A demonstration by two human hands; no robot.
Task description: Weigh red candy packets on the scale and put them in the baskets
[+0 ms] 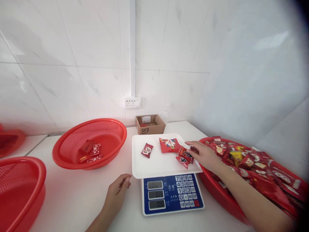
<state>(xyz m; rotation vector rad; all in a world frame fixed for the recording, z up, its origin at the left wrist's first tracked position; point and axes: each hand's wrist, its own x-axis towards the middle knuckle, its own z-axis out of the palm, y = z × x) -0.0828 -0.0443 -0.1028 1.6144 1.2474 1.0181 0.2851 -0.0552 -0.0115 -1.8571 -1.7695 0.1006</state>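
Note:
My right hand (205, 155) reaches over the right edge of a white scale tray (156, 167). Its fingers close on a small dark red packet (194, 149), partly hidden by them. Just left of these fingertips, a couple of small red-and-black snack packets (184, 157) lie together. Behind them is a larger red snack packet (169, 145) with a colourful print. A dark red packet with a white label (147, 150) lies apart on the tray's left side. My left hand (118, 190) is beside the scale (172, 195), its fingers curled and thumb pressed in, with nothing visible in them.
At the right, a red basket (224, 199) is heaped with wrapped snacks. Another red basket (116, 141) at the left holds several red packets. Part of a third red basket (40, 170) shows nearer. A cardboard box (154, 129) stands behind the tray, near the tiled wall.

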